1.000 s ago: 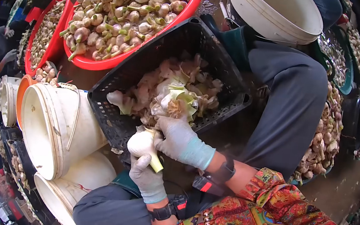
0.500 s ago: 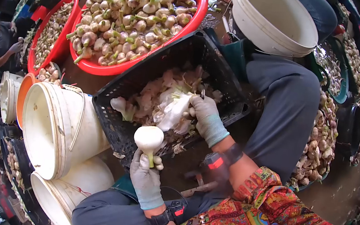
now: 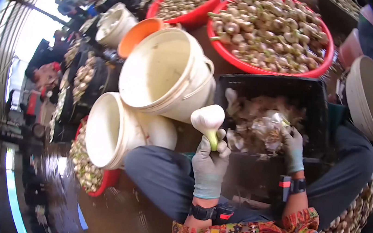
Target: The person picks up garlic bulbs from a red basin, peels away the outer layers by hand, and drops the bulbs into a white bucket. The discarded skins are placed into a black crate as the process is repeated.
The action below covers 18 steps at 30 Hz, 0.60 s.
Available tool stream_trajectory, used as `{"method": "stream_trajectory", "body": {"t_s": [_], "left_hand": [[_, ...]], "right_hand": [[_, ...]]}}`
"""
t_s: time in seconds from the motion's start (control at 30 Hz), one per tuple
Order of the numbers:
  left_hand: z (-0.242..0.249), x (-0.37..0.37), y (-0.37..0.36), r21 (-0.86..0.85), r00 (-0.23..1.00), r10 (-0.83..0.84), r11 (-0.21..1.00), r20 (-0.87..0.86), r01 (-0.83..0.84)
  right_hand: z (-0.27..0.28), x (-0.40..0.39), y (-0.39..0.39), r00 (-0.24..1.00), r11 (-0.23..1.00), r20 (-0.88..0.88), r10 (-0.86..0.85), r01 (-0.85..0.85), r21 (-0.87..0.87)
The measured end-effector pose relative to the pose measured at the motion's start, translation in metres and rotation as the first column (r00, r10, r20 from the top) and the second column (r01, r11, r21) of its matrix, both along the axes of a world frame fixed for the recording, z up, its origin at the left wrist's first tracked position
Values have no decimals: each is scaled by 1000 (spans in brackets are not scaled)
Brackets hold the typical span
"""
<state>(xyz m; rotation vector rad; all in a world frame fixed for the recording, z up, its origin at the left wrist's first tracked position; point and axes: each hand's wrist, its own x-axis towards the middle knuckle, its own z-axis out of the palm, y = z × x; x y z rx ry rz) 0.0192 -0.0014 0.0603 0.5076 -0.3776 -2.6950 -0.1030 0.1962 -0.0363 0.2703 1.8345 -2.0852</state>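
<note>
My left hand [image 3: 209, 168], in a grey-white glove, grips a peeled-looking white garlic bulb [image 3: 207, 118] by its short green stem. The bulb points up and leans left, in front of the white buckets. My right hand [image 3: 293, 147], gloved too, is over the black crate [image 3: 272, 83], its fingers closed on pale garlic peel [image 3: 275, 122]. Loose skins fill the crate beneath that hand. Whether the right hand also holds a small tool is hidden.
A white bucket [image 3: 131, 70] lies tilted on another white bucket [image 3: 101, 129] at left. Behind the crate stands a red tub [image 3: 328, 59] heaped with garlic. Another white bucket [image 3: 370, 99] is at right. More garlic [image 3: 348, 220] lies beside my right knee. People work in the background.
My view has swung left, so tubs and crate appear farther right. The bulb in my left hand has moved toward the buckets and tilted. My right hand stays over the crate.
</note>
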Motion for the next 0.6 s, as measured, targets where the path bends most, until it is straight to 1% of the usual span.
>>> {"method": "stream_trajectory", "body": {"t_s": [0.07, 0.1, 0.13, 0.17, 0.2, 0.23, 0.27, 0.3, 0.33, 0.37, 0.4, 0.43, 0.47, 0.5, 0.53, 0.57, 0.6], "left_hand": [[39, 10, -28, -42, 987, 125, 991, -98, -129], [50, 16, -53, -68, 973, 185, 978, -140, -196], [65, 20, -80, -34, 940, 232, 968, -249, -248], [81, 20, -105, -86, 892, 304, 933, -335, -350], [76, 27, -143, -121, 834, 240, 932, -497, -341], [91, 21, -143, -196, 813, 214, 908, -541, -369], [98, 8, -149, -203, 803, 233, 894, -549, -399], [108, -11, -144, -234, 854, 227, 900, -467, -367], [109, -39, -133, -409, 903, 134, 858, -408, -312], [100, -72, -123, -556, 944, 30, 802, -329, -219], [96, -104, -110, -693, 970, -53, 709, -236, -130], [86, -141, -93, -737, 987, -107, 676, -117, -15], [79, -177, -71, -748, 991, -124, 654, 44, 115], [69, -213, -51, -789, 965, -210, 561, 155, 249], [59, -246, -27, -824, 939, -203, 451, 278, 342], [23, -312, -1, -824, 855, -268, 251, 445, 508], [7, -340, 16, -823, 812, -268, 100, 519, 560]], "right_hand": [[-24, -1, -2, 990, 998, -126, 63, -59, 39], [-30, -3, 1, 977, 973, -162, 141, -107, 202], [-10, 1, -3, 965, 953, -195, 178, -120, 277], [4, 5, -8, 954, 910, -242, 177, -65, 410], [3, 7, -12, 925, 815, -317, 207, 16, 579], [-8, 9, -15, 890, 755, -373, 263, 50, 653], [-3, 11, -15, 866, 704, -373, 334, 34, 710], [1, 12, -17, 882, 666, -293, 369, -31, 745], [8, 14, -19, 885, 664, -301, 355, -12, 747], [7, 14, -24, 897, 679, -304, 321, 6, 734], [19, 12, -23, 899, 693, -272, 343, -46, 720], [10, 11, -24, 901, 773, -292, 322, -72, 630], [0, 13, -23, 891, 797, -311, 330, -87, 598], [1, 13, -20, 899, 792, -279, 337, -111, 601], [4, 11, -17, 924, 802, -242, 296, -103, 588], [-7, 9, -15, 970, 829, -165, 179, -58, 556], [-12, 7, -12, 972, 842, -136, 194, -94, 531]]}}
